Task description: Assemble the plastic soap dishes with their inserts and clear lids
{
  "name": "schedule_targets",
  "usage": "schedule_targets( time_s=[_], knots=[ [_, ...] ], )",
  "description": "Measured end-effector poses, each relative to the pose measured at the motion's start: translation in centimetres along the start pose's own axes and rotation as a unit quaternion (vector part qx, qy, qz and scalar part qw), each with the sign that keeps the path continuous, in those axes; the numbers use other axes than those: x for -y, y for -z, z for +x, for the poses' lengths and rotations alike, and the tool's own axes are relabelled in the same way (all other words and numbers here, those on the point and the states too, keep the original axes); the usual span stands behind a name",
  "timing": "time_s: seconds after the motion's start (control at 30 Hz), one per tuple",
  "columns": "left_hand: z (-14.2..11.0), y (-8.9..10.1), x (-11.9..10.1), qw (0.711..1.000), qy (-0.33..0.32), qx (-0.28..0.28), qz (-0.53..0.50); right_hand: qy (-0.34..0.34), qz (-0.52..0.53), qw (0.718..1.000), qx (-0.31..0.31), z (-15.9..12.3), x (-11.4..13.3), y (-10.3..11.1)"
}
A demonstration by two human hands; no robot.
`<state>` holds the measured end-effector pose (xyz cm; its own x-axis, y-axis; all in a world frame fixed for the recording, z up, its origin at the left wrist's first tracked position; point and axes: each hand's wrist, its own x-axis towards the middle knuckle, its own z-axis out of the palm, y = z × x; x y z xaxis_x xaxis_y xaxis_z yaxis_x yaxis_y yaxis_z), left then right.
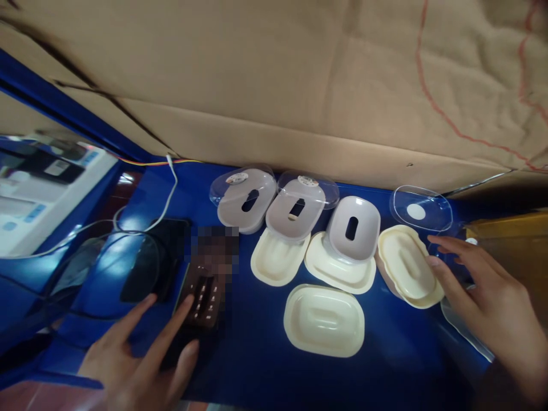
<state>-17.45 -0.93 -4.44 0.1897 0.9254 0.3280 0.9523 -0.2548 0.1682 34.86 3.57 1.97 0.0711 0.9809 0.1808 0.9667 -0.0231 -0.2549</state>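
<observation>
My left hand (141, 357) has its fingers spread. A fingertip is at the edge of a dark brown flat object (205, 302) with rows of small white marks; its upper end is blurred out. At the right, my right hand (488, 302) is open, thumb and fingers apart, beside a cream oval plastic piece (411, 265) resting on another shell. Whether the thumb touches it I cannot tell. Another cream piece (324, 321) lies flat in the middle. Two more, a left one (278, 262) and a right one (338, 268), lie partly under pale grey shells.
Three slotted pale shells, left (233, 208), middle (278, 214) and right (370, 228), line the back of the blue table (257, 377). A clear lid (439, 214) stands behind. Cables (169, 200) and a dark pad (171, 240) lie left; a cardboard wall (257, 68) rises behind.
</observation>
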Motion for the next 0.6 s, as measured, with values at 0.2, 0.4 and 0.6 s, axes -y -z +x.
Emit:
schedule_targets(
  time_s=[0.2,0.4,0.6],
  knots=[
    [0.02,-0.03,-0.46,0.999,-0.020,-0.030,-0.026,0.002,0.005,1.000,0.009,-0.13,0.23,0.10],
    [0.13,-0.36,0.11,0.999,-0.019,-0.012,-0.025,0.008,0.006,1.000,0.011,-0.11,0.32,0.13],
    [-0.31,-0.10,0.47,0.999,-0.030,-0.018,-0.016,0.019,0.010,1.000,0.007,0.00,0.45,0.22]
  ],
)
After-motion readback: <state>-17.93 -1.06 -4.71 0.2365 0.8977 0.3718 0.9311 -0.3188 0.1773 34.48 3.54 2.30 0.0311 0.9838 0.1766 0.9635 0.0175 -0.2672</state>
